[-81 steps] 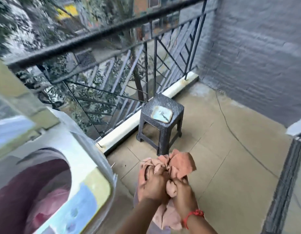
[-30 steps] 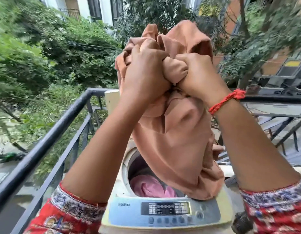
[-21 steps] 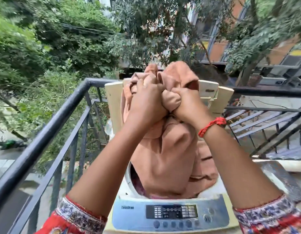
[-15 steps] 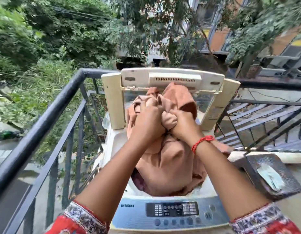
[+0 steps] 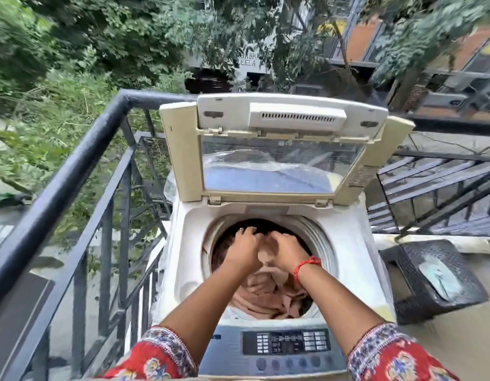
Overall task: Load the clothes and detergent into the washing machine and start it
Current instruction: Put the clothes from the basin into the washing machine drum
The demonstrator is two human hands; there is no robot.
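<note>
The top-loading washing machine [image 5: 188,243] stands in front of me with its lid [image 5: 290,119] raised. A peach cloth [image 5: 265,295] lies bunched in the drum and fills its near half. Both my hands are down inside the drum mouth, above the cloth. My left hand [image 5: 245,248] has its fingers spread, resting over the cloth. Wearing a red thread on its wrist, my right hand [image 5: 286,250] is curled on a fold of the cloth that rises between the two hands. The control panel [image 5: 290,342] with its buttons is at the near edge.
A dark metal balcony railing [image 5: 73,166] runs along the left and behind the machine. To the right stands a dark woven stool [image 5: 411,270] with a pale packet [image 5: 441,276] on its seat. Trees and buildings lie beyond the railing.
Both hands carried the peach cloth from beside the stool, lifted it high over the machine, then lowered it into the drum. My left hand's fingers have spread.
</note>
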